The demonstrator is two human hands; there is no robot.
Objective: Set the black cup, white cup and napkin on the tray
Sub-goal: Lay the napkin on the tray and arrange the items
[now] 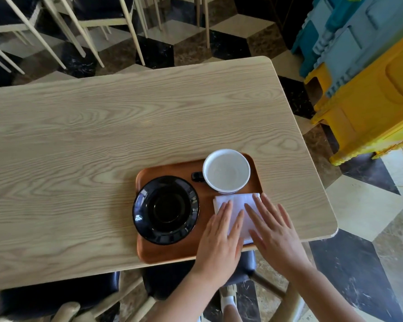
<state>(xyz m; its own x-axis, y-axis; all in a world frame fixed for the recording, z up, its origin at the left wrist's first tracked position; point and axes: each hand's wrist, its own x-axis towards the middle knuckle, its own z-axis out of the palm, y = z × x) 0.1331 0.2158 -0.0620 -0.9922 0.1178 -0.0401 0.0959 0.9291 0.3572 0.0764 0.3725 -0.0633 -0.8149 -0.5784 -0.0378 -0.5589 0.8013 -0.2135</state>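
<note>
Both hands lie flat on the white napkin (236,209), fingers spread and gripping nothing: left hand (219,242) on its near-left part, right hand (273,233) on its right. The napkin sits at 4 o'clock on the brown tray (170,253), touching the white cup (226,170) at 1 o'clock. The black cup (165,209) fills 9 o'clock; tray rests near the desk (102,135) edge

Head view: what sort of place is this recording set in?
Probably a café or dining room: a long wooden table, pale-legged chairs over a patterned marble floor, and stacked plastic crates to the right.
</note>
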